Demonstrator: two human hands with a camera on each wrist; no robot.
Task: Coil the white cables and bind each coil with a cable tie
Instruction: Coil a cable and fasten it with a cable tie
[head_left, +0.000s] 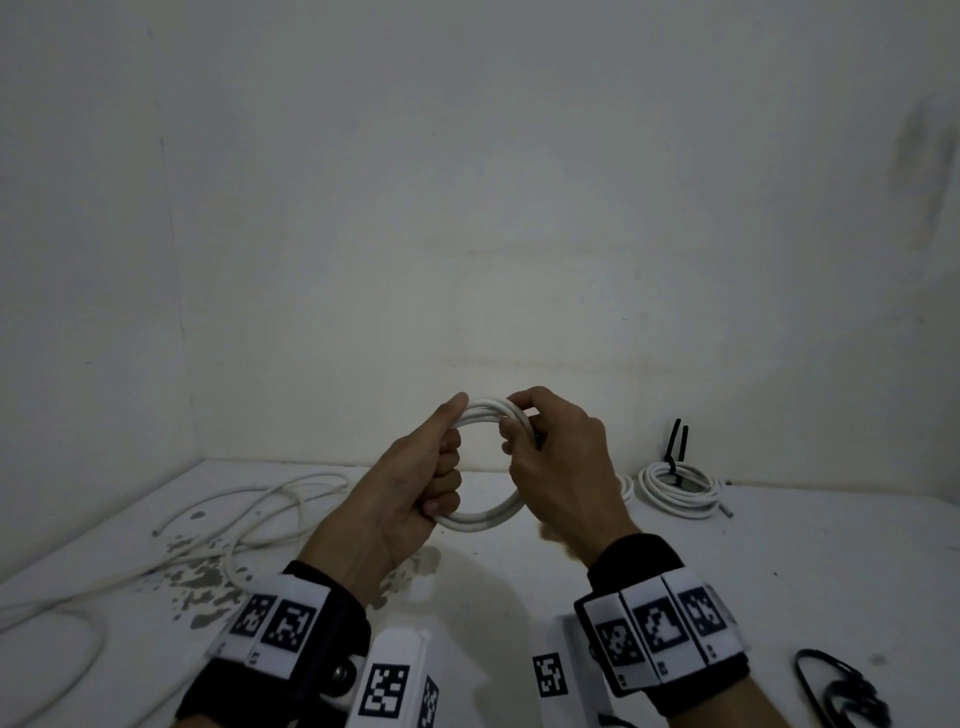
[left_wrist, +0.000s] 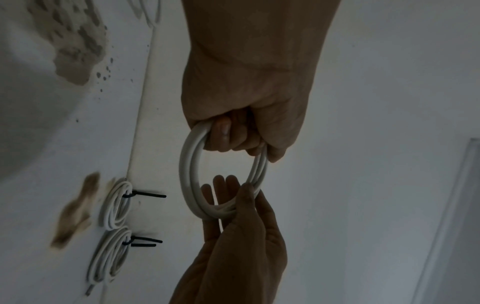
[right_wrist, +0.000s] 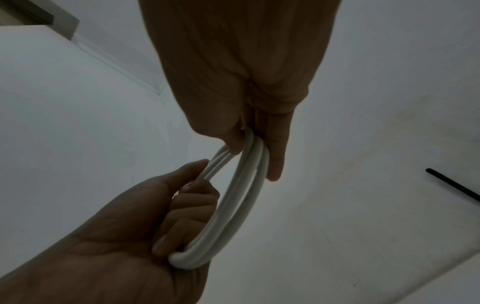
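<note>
A white cable coil (head_left: 485, 514) of a few loops is held up above the white table. My left hand (head_left: 415, 483) grips its left side, fingers curled through the ring and thumb along the top. My right hand (head_left: 550, 457) pinches the top right of the same coil (left_wrist: 188, 174), thumb on one side and fingers on the other. In the right wrist view the coil (right_wrist: 241, 205) hangs between both hands. Two bound coils (left_wrist: 116, 205) (left_wrist: 109, 257) with black cable ties (left_wrist: 148, 194) lie on the table; one of them (head_left: 680, 488) shows at the back right.
Loose white cables (head_left: 249, 514) sprawl over the left of the table (head_left: 779, 561), over patches of chipped paint. Black cable ties (head_left: 841, 691) lie at the front right. White walls close the back and left.
</note>
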